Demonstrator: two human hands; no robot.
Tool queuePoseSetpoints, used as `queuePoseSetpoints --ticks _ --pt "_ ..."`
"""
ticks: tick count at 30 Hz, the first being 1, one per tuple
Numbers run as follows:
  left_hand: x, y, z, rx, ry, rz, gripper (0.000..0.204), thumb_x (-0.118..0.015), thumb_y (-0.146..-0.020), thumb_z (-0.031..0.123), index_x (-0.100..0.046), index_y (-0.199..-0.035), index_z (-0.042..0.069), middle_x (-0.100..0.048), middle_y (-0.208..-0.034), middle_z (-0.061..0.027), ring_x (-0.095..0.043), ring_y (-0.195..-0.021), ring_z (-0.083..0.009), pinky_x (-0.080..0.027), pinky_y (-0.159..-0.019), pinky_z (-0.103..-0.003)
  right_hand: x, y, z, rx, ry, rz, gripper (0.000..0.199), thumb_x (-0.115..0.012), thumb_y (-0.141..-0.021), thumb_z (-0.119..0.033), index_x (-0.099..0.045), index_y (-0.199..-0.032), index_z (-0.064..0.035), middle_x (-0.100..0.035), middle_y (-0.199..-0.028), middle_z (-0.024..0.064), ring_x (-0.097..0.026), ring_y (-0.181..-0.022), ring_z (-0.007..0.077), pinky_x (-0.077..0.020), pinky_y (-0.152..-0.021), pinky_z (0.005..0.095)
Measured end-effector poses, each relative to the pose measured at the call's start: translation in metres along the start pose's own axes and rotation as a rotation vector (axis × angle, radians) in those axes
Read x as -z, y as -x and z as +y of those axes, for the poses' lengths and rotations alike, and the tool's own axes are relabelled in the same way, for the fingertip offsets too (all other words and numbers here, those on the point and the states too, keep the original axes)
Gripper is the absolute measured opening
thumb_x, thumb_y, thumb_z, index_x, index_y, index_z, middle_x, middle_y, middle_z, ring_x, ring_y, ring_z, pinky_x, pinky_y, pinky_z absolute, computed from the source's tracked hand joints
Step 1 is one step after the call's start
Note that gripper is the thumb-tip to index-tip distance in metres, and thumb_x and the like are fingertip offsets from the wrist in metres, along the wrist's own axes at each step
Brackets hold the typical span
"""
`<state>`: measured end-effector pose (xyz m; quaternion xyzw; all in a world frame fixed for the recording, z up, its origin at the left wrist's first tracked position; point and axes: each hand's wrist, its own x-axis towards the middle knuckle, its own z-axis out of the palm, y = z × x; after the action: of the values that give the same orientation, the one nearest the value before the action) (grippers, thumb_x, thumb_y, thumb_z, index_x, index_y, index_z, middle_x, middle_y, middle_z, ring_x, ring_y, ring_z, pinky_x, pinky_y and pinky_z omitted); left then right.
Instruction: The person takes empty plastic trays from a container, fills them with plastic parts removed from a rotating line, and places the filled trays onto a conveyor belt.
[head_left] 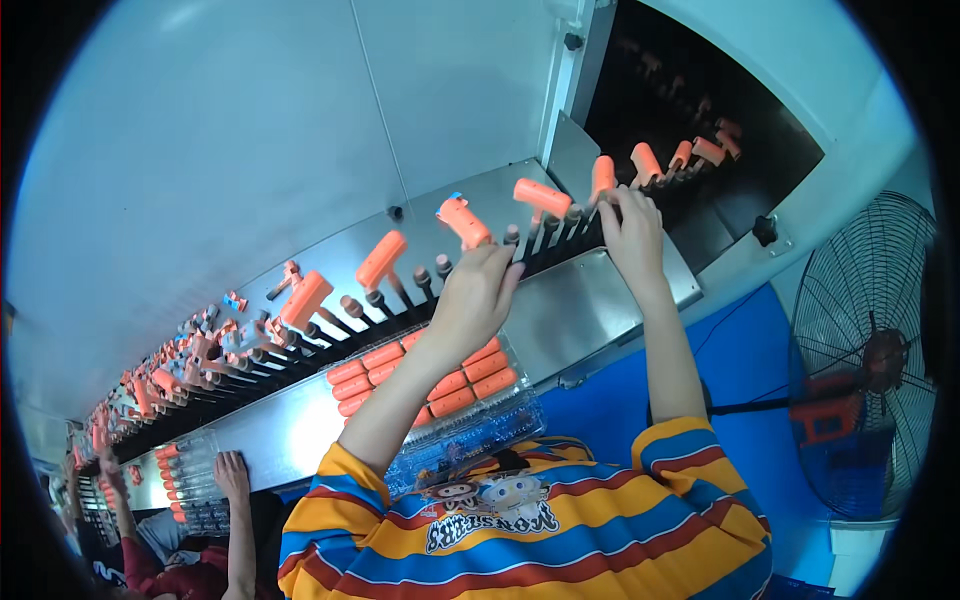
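Note:
My left hand [476, 295] is closed, its fingertips at the lower end of an orange tube-shaped plastic part [463, 222] that has a small blue piece at its top. The palm side of that grip is hidden. To the right, my right hand [632, 235] pinches the lower end of another orange plastic part [602, 176] on the row of upright holders. Between my hands, an orange part [543, 197] sits tilted on its holder. A clear tray [525, 412] with rows of orange parts lies below my left forearm.
A black line of holders [400, 318] runs along the metal bench [570, 300] into a dark opening [710, 120] at the right. Smaller coloured parts [205, 345] crowd its left stretch. Co-workers' hands [232, 472] are at the lower left. A large fan [880, 350] stands at the right.

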<state>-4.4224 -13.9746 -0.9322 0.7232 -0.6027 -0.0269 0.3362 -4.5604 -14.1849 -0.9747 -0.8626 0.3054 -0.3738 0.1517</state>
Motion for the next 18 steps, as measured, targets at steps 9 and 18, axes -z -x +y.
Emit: queuePoseSetpoints --ticks 9,18 --pt "0.005 -0.096 -0.012 0.359 -0.128 -0.177 0.033 -0.063 -0.086 0.026 -0.062 -0.081 -0.006 -0.064 -0.073 -0.0227 -0.066 -0.075 -0.0368 -0.052 -0.07 -0.044 -0.018 -0.095 0.015 -0.178 -0.315 -0.855 0.037 -0.065 -0.08 -0.028 -0.066 -0.086 0.0077 -0.069 -0.072 0.0133 -0.067 -0.063 0.019 -0.0516 -0.061 0.0314" --pt "0.063 -0.023 -0.015 -0.004 -0.626 -0.114 0.023 -0.073 -0.068 0.014 -0.066 -0.083 0.0 -0.061 -0.095 -0.0163 -0.059 -0.093 -0.0309 -0.049 -0.079 -0.038 0.021 -0.054 -0.105 0.558 -0.009 -0.463 0.025 -0.068 -0.078 -0.015 -0.062 -0.096 0.0013 -0.056 -0.094 0.0161 -0.055 -0.098 0.0325 -0.0458 -0.082 0.0414"
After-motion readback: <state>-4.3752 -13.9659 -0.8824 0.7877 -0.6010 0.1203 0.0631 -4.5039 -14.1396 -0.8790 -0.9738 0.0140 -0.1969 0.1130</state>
